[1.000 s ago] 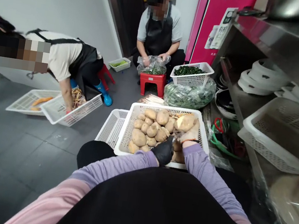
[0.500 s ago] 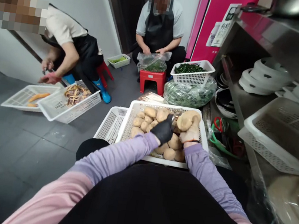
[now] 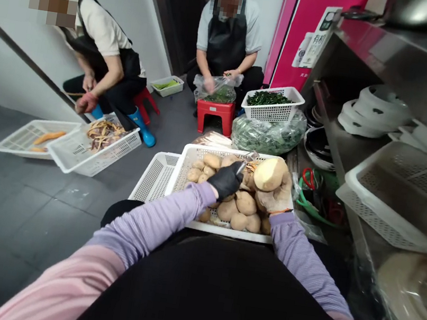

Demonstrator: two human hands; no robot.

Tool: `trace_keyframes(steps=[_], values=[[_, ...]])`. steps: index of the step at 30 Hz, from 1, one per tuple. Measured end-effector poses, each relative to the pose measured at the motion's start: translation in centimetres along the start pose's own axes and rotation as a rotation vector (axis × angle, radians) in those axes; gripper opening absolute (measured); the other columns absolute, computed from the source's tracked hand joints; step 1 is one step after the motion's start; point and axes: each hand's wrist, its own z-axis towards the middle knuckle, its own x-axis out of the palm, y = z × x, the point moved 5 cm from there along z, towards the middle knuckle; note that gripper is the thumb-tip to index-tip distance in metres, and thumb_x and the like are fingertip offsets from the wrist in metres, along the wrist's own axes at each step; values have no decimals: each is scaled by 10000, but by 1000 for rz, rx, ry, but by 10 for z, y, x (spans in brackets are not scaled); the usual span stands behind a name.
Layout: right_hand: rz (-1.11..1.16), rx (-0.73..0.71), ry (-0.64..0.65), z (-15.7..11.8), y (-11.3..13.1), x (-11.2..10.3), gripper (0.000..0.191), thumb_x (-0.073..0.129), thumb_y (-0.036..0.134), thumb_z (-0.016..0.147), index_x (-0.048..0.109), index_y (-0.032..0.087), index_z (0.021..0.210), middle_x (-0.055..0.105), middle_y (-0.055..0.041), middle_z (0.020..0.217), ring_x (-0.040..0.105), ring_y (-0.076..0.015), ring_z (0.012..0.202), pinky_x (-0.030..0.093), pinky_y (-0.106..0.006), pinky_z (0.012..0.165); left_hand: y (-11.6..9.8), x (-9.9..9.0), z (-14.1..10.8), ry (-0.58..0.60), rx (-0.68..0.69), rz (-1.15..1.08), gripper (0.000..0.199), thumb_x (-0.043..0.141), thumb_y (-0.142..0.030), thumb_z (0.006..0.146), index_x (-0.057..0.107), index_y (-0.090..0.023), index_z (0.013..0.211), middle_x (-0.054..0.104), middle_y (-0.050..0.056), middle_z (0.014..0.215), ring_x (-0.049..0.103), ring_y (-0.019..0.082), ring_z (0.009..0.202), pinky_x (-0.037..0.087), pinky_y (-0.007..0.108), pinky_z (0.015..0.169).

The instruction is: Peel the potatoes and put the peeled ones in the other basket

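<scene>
Near the basket's (image 3: 230, 232) back right corner, a partly peeled potato (image 3: 268, 174) is gripped by the right hand (image 3: 275, 197), probably so its pale face is left exposed to the peeler (image 3: 242, 166) clasped in the left hand (image 3: 225, 180). The two are held apart. Loose potatoes (image 3: 246, 203) are contained by the rims. Rightward room is limited by the rack (image 3: 405, 84); more is offered by the floor (image 3: 68, 218) leftward.

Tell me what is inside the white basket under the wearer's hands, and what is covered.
Potatoes fill much of the basket, with orange strips near its far side. The left hand and right hand cover some contents; the basket's bottom beneath them is hidden.
</scene>
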Motion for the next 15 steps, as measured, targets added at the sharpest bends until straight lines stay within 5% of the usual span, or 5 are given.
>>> trace_keyframes(steps=[3, 7, 11, 15], values=[[59, 12, 87, -22, -9, 6, 577, 704, 578, 717, 608, 298, 1213, 720, -8, 1155, 677, -220, 1062, 609, -422, 861, 1, -7, 13, 56, 8, -50, 239, 440, -188, 937, 607, -146, 1102, 641, 18, 773, 608, 148, 657, 533, 269, 659], [96, 52, 114, -42, -19, 12, 516, 668, 480, 820, 591, 248, 1274, 709, -45, 1213, 660, -238, 1126, 581, -466, 938, 11, 13, -5, -25, 83, 24, 260, 456, -168, 917, 614, -150, 1123, 699, 67, 992, 655, 183, 888, 543, 326, 869], [55, 155, 28, -46, -23, 5, 464, 584, 490, 889, 601, 218, 1265, 734, -73, 1150, 680, -274, 1095, 596, -526, 888, 28, 36, -24, -24, 62, 0, 342, 456, -182, 927, 577, -174, 1246, 693, 78, 1148, 639, 211, 1072, 506, 348, 979], [7, 48, -110, -45, -17, -4, 395, 608, 446, 906, 612, 242, 1244, 760, -34, 1062, 712, -212, 1016, 612, -427, 889, 33, 40, -32, 21, 39, 22, 393, 464, -190, 937, 534, -191, 1324, 694, 69, 1153, 650, 200, 1049, 508, 309, 945]])
